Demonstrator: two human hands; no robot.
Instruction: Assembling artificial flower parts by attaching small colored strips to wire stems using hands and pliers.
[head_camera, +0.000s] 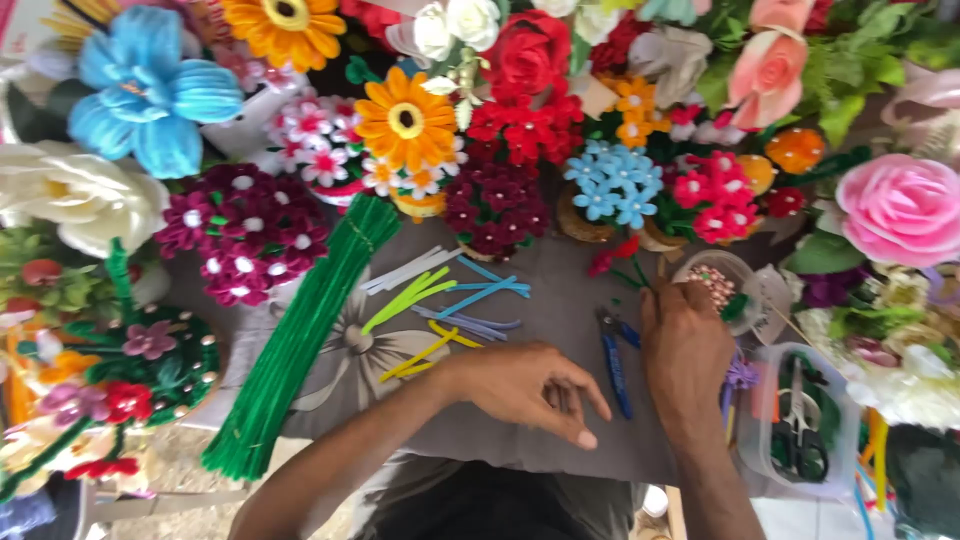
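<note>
head view | left hand (530, 385) loosely curled, empty, on grey cloth (560, 310) | right hand (685, 345) open, fingertips at red flower (612, 257), blue pliers (615, 360) beside

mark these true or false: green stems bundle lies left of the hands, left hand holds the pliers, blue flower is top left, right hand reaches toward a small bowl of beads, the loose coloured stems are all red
1. A bundle of green stems lies left of the hands. True.
2. The left hand holds the blue-handled pliers. False: the pliers lie on the cloth between the hands.
3. A big blue flower sits top left. True.
4. The right hand reaches toward the bowl of beads. True.
5. The loose stems are all red. False: yellow, green, blue, white and purple.
</note>
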